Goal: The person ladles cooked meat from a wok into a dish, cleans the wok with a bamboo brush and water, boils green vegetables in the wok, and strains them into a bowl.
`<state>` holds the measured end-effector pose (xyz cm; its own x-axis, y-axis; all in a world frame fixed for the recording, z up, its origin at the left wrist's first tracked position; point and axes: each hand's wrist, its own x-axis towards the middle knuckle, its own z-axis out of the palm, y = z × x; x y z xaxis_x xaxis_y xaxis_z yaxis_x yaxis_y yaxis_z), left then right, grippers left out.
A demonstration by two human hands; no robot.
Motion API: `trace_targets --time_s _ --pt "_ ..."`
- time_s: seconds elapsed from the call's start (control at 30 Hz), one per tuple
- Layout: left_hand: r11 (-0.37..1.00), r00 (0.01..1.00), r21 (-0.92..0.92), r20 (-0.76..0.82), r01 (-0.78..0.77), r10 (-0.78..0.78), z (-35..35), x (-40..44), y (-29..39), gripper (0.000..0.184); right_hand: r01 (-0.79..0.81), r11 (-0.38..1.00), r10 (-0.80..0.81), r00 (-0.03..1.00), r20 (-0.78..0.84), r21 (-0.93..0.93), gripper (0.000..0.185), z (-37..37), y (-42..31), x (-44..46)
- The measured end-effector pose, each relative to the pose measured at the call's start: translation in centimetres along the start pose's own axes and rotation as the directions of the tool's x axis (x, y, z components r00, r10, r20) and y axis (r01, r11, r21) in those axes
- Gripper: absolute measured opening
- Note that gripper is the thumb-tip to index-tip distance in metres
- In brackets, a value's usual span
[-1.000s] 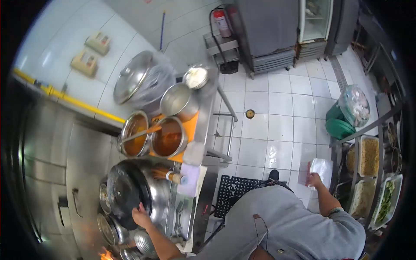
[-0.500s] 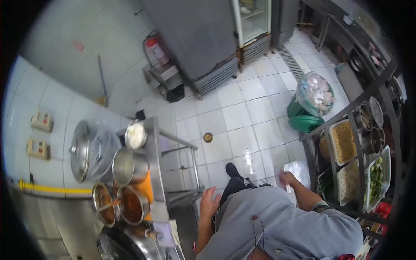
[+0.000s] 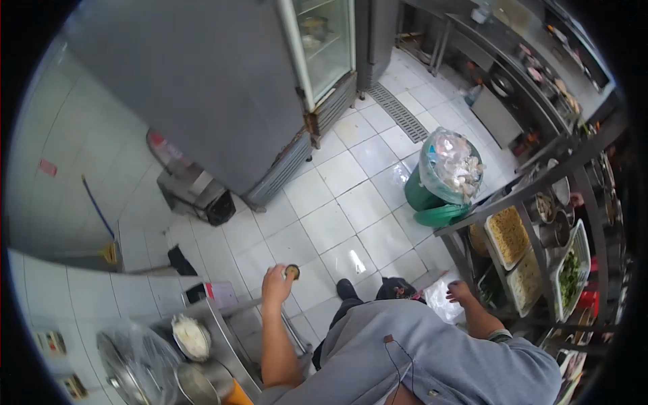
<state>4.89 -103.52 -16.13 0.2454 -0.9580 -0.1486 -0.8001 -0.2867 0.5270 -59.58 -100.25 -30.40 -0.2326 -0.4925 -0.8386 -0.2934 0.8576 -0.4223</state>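
Observation:
My left hand [image 3: 277, 285] is stretched out over the floor beside the metal table's edge, thumb apart from the fingers, holding nothing visible. Behind its fingertips a small round drain [image 3: 292, 272] shows on the tiles. On the other side of my body, my right hand [image 3: 460, 293] is closed at the edge of a clear plastic bag [image 3: 442, 300], which hangs beside it near the rack. The exact grip is hard to make out.
A bowl of white food [image 3: 192, 337] and steel pots stand on the table at lower left. Large refrigerators [image 3: 202, 88] rise ahead. A green bin [image 3: 422, 192] with a bag liner stands by the rack, whose food trays [image 3: 507, 236] are on my right.
The view has swung right and forward. My left hand has left the black lid by the stove and now reaches out over the floor. The clear bag stays by my right hand.

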Motion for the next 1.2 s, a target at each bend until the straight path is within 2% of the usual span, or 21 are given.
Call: trace_targets --time_s 0.1,0.17,0.23,0.27,0.3,0.33,0.37,0.4,0.43,0.47,0.5,0.53,0.57,0.63,0.73,0.87,1.0,1.03,1.07,1.13,1.2 --pt "0.975 0.977 -0.062 0.004 -0.213 0.213 -0.5 11.0 8.9 0.038 -0.212 0.976 0.212 0.977 0.002 0.040 0.027 0.8 4.7 1.7" --pt "0.938 0.943 -0.122 0.030 -0.326 0.331 0.4 16.3 13.7 0.038 -0.183 0.963 0.173 0.983 0.069 0.197 0.027 2.3 9.4 4.5" --pt "0.897 0.905 -0.193 0.077 -0.397 0.418 2.4 21.5 16.9 0.038 -0.267 0.925 0.228 0.959 0.166 0.272 0.025 3.9 8.8 4.2" --pt "0.904 0.913 -0.222 0.105 -0.366 0.395 4.0 23.5 17.4 0.038 -0.058 0.981 0.017 0.977 0.214 0.185 0.020 4.0 8.2 5.0" --pt "0.907 0.918 -0.249 0.123 -0.339 0.377 6.2 25.7 16.9 0.038 0.167 0.978 -0.195 0.948 0.253 0.126 0.016 4.2 7.8 5.9" --pt "0.913 0.924 -0.270 0.146 -0.308 0.355 8.3 27.5 15.9 0.037 0.105 0.983 -0.139 0.962 0.236 0.148 0.014 4.6 5.6 6.4" --pt "0.960 0.940 -0.159 0.217 -0.232 0.263 10.5 28.4 14.2 0.037 0.044 0.984 -0.082 0.972 0.219 0.172 0.012 5.1 3.4 6.9" --pt "0.987 0.949 -0.041 0.272 -0.157 0.162 12.7 28.9 11.7 0.038 0.293 0.952 -0.307 0.925 0.226 0.091 0.011 4.6 3.2 9.5" --pt "0.986 0.883 0.149 0.469 -0.076 -0.002 14.8 29.2 8.4 0.046 0.182 0.977 -0.204 0.953 0.226 0.113 0.013 4.3 1.0 11.0" --pt "0.959 0.836 0.134 0.530 -0.250 0.144 19.0 29.1 -0.2 0.053 -0.003 0.992 -0.024 0.977 0.213 0.127 0.016 3.7 -2.7 12.9" --pt "0.853 0.639 0.245 0.759 -0.462 0.128 20.4 29.1 -3.8 0.054 -0.130 0.982 0.102 0.976 0.194 0.140 0.019 3.1 -6.2 15.0" --pt "0.939 0.600 0.333 0.769 -0.083 -0.220 19.6 27.1 -3.4 0.053 -0.169 0.976 0.144 0.975 0.171 0.140 0.023 2.1 -9.3 17.3" --pt "0.934 0.640 0.284 0.682 0.215 -0.354 19.3 24.3 -4.9 0.050 -0.162 0.978 0.143 0.979 0.144 0.133 0.027 0.9 -12.5 19.5" --pt "0.873 0.575 0.226 0.676 0.433 -0.460 18.0 21.3 -5.1 0.046 -0.043 0.990 0.031 0.996 0.089 0.138 0.030 -2.0 -19.1 23.3" --pt "0.781 0.683 -0.071 0.538 0.621 -0.494 16.5 18.0 -1.2 0.044 0.067 0.991 -0.071 0.997 0.032 0.116 0.029 -6.3 -31.0 27.2" --pt "0.725 0.713 -0.226 0.511 0.650 -0.480 18.5 24.1 5.3 0.040 0.225 0.974 -0.225 0.973 0.050 -0.015 0.028 -8.6 -46.1 32.7" --pt "0.791 0.744 -0.210 0.537 0.575 -0.398 21.1 36.9 9.5 0.037 0.232 0.964 -0.241 0.969 0.061 0.129 0.032 -7.1 -57.3 35.2" --pt "0.810 0.748 -0.192 0.541 0.555 -0.384 21.5 40.2 10.2 0.036 0.237 0.968 -0.243 0.967 0.073 0.082 0.033 -6.5 -59.4 34.8" --pt "0.824 0.754 -0.180 0.539 0.538 -0.374 21.7 43.5 10.6 0.035 0.247 0.968 -0.250 0.964 0.087 0.038 0.033 -5.7 -61.5 34.3" --pt "0.841 0.755 -0.135 0.532 0.523 -0.384 21.6 49.4 10.4 0.033 0.231 0.973 -0.220 0.938 0.269 -0.008 0.035 -4.3 -65.1 35.4" --pt "0.883 0.766 -0.021 0.508 0.468 -0.394 22.0 53.7 6.4 0.032 0.256 0.965 -0.263 0.926 0.271 0.059 0.039 -3.9 -70.5 32.5"
